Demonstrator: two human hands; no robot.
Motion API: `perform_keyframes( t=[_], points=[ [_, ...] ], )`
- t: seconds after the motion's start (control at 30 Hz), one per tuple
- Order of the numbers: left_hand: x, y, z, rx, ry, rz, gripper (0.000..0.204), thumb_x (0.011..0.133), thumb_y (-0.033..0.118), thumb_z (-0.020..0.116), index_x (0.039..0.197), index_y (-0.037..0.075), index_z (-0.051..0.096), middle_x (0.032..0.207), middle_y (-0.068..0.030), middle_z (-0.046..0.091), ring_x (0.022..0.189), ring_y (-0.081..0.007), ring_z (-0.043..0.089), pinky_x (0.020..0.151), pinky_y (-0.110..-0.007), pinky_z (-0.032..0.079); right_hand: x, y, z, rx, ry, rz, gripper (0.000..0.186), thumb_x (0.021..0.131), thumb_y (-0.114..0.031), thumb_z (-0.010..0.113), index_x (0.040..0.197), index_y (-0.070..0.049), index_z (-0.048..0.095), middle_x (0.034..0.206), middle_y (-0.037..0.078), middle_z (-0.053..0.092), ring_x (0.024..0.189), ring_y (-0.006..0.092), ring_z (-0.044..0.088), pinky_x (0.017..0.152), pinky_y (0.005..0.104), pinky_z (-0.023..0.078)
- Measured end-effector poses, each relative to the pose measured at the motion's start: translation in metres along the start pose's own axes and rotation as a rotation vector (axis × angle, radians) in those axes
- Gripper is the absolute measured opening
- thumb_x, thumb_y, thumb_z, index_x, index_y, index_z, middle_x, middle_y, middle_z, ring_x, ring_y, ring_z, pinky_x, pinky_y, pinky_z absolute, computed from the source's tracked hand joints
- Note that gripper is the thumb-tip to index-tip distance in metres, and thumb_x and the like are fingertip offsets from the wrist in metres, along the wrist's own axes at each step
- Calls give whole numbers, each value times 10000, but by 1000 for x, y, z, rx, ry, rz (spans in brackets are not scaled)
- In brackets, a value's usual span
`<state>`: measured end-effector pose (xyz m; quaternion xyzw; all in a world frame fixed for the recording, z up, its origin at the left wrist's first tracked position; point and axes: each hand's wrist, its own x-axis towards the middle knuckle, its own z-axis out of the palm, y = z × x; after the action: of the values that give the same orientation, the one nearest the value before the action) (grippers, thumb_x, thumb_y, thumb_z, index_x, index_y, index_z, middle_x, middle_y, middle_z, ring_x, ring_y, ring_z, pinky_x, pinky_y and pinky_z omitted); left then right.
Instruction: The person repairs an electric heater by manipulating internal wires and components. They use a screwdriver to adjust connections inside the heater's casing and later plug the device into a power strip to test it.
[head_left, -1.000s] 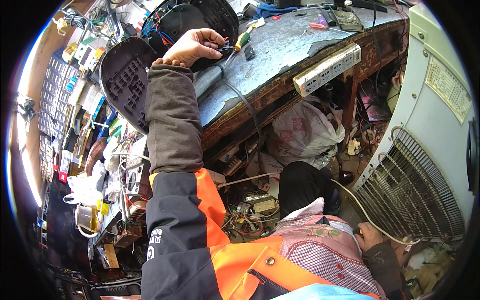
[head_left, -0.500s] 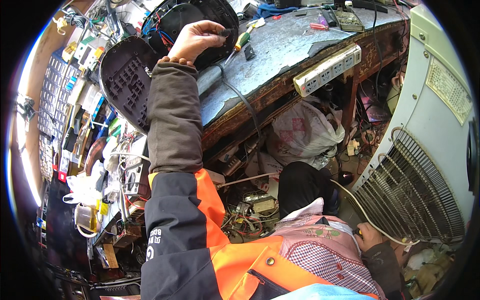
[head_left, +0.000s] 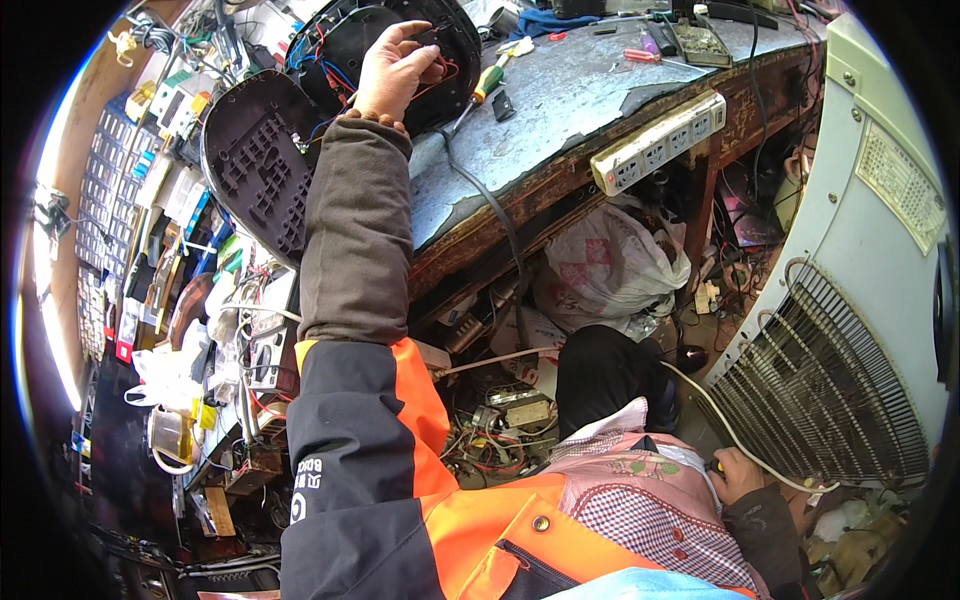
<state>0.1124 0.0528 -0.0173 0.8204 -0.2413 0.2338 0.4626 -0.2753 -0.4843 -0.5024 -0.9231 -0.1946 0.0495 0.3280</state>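
My left hand [head_left: 394, 74] reaches over a black round-ended plastic housing [head_left: 455, 30] on the bench, its fingers apart and nothing visible between them. Red and blue wires [head_left: 322, 70] run inside the housing, and a loop of red wire passes close to my fingertips. Left of my forearm leans a dark cover [head_left: 255, 160] with rows of moulded posts. A green-and-yellow screwdriver [head_left: 487, 84] lies beside the housing, with a small black part [head_left: 502, 106] next to it. Low at the right, my right hand [head_left: 738, 474] is closed around a yellow-and-black handle, mostly hidden.
The worn bench [head_left: 560, 110] carries a power strip [head_left: 658, 145] on its front edge. A black cable [head_left: 490, 205] hangs over that edge. Below lie a white plastic bag [head_left: 610, 265] and tangled wires. A metal appliance with a grille [head_left: 820, 390] stands right; crowded parts fill the left.
My left hand has shifted slightly and its fingers have spread. The small black piece formerly at its fingertips no longer shows there. The right hand stays put.
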Motion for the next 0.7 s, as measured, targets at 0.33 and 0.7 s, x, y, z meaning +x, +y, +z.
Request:
perform_keyframes(
  t=[0.33, 0.7],
  points=[
    [4, -9, -7, -242, 28, -58, 412, 983, 23, 745, 1372, -53, 631, 924, -86, 746, 743, -147, 737, 721, -292, 648, -1, 1, 1, -11, 2, -9, 419, 793, -136, 830, 1167, -28, 676, 1109, 176, 698, 1032, 415, 678, 886, 493, 547],
    [0, -6, 3, -208, 63, -52, 365, 967, -6, 755, 1312, -68, 655, 1002, -154, 774, 833, -220, 787, 785, -350, 683, -1, 2, 2, -12, -6, -4, 417, 793, -139, 829, 1166, -33, 676, 1101, 182, 696, 1022, 421, 677, 880, 499, 549]
  ],
)
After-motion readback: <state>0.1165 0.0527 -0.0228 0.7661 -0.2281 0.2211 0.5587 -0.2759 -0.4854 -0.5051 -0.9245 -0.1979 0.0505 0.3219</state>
